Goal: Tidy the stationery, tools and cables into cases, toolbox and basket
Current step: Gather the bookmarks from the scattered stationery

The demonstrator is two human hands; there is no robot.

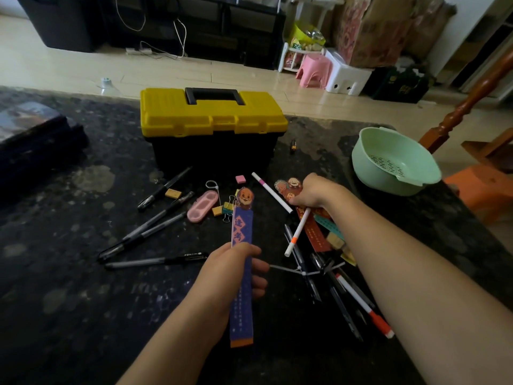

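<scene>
L hand [233, 270] curled round long purple paper bookmark w/ cartoon head on top [242, 226]. R hand [313, 191], fwd-right of it, has fingers closed on red cartoon-head bookmarks [313, 234] + thin white pen w/ orange band [298, 232]. Yellow-lid black plastic toolbox [211, 115] sits lid-down beyond L hand; pale green plastic colander basket [388, 143] to right of R hand, black gel pens [155, 223] left of L hand.

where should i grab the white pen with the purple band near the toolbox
Take the white pen at mid-barrel, coming straight down from above with the grip across its width. It lies flat and diagonal on the table, bare on both sides at the middle. Its lower tip sits by the right hand.
</scene>
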